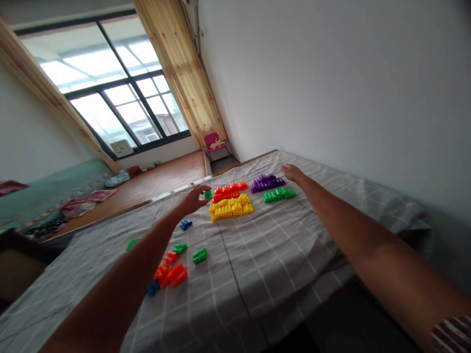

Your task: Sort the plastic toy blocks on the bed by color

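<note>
My left hand [196, 199] has its thumb and fingers around a green piece [208, 194], left of the stacked orange pieces [228, 191]. Yellow pieces [231, 208] lie in a stack just in front of the orange ones. My right hand [290, 171] is past the purple pile [267, 182], its fingers together; whether it holds anything is too small to tell. A row of green pieces [278, 194] lies below the purple pile. Closer to me are loose orange pieces [172, 274], blue pieces [186, 224] and a green pair [199, 255].
A grey checked cloth [257, 255] covers the table, which stands along a white wall [331, 88]. Beyond its far edge are a pink chair [213, 142], a window and a wooden platform [172, 174] with fabric on it.
</note>
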{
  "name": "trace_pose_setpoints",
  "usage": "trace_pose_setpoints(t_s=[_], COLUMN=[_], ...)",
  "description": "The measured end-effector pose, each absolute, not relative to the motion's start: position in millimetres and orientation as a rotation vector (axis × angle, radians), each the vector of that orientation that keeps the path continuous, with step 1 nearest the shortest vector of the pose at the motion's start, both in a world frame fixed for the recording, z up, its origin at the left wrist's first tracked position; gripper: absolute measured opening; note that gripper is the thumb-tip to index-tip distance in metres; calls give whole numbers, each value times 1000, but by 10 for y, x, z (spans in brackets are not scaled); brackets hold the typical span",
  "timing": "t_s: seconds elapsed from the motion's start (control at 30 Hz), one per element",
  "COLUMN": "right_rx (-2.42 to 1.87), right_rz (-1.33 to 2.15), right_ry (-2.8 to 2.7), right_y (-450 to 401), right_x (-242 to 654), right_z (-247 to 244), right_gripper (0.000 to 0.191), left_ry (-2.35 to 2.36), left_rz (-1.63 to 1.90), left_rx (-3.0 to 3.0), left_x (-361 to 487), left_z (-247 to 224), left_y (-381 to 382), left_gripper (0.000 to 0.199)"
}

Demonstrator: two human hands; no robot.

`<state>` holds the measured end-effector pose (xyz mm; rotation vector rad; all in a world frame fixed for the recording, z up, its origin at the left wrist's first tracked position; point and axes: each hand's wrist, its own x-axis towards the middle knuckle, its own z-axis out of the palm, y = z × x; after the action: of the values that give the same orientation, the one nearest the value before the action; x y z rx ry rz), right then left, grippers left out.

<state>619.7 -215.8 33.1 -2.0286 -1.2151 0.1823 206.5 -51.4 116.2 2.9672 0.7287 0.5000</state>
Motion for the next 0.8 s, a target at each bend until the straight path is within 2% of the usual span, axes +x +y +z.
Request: trace_pose_setpoints(t_s=[0.07,0.17,0.23,0.43,0.6,0.8], right_rx=[-2085,-2036,-2005,-1962,-1753,-1607], right_rz=[187,295,344,434,208,450], right_ry=[-1306,-1401,-1443,-1480,-1177,-798], right_y=[-2019,-1812,-1701,-1602,-1864,-2274], right_x=[6203,6134,6063,5984,6136,6262], right_z=[435,441,371,320,319,99], right_gripper=[54,67,74,78,78,73], left_ry=[565,374,367,448,370,234], left_rz=[517,480,453,413,485,553], left_rx=[2977,3004,2986,2861,2758,2718], left_x=[2321,2581,2669,2739,3022,3931], left_z=[1108,1007,940,821,796,805], left_y=[-717,-969,-1086,-1263,-1359,-1677], left_gripper=[43,40,40,42,37,37])
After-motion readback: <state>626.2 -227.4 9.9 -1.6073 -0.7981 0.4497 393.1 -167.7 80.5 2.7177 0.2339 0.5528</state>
